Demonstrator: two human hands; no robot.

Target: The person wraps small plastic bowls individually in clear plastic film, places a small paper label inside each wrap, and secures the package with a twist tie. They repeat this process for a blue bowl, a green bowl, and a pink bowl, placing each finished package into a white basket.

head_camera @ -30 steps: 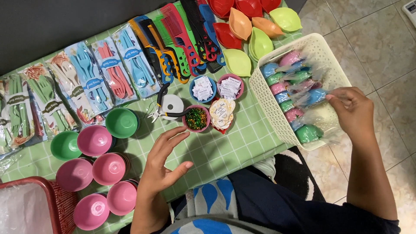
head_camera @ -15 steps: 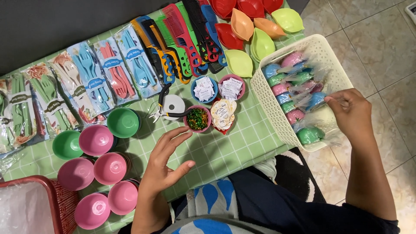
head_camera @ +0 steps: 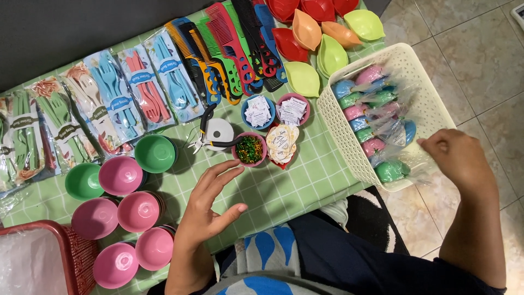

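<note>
My left hand [head_camera: 210,205] rests flat on the green checked tablecloth [head_camera: 305,180], fingers spread, holding nothing; its fingertips lie just below a small pink bowl of glittery bits [head_camera: 249,149]. My right hand [head_camera: 456,158] is inside the cream plastic basket [head_camera: 341,128], fingers closed on the clear wrapping of the bagged coloured pieces [head_camera: 376,117] near a green one [head_camera: 390,171]. What it grips exactly is partly hidden.
Pliers [head_camera: 210,139] lie by a white tape roll. Small bowls of paper tags [head_camera: 257,112] stand behind. Pink and green bowls [head_camera: 123,196], a red basket [head_camera: 60,262], packed cutlery [head_camera: 109,101], combs [head_camera: 229,49] and leaf-shaped dishes [head_camera: 311,38] fill the table.
My right hand has drawn back to the right, toward the basket's near-right edge. The left hand has stayed in place.
</note>
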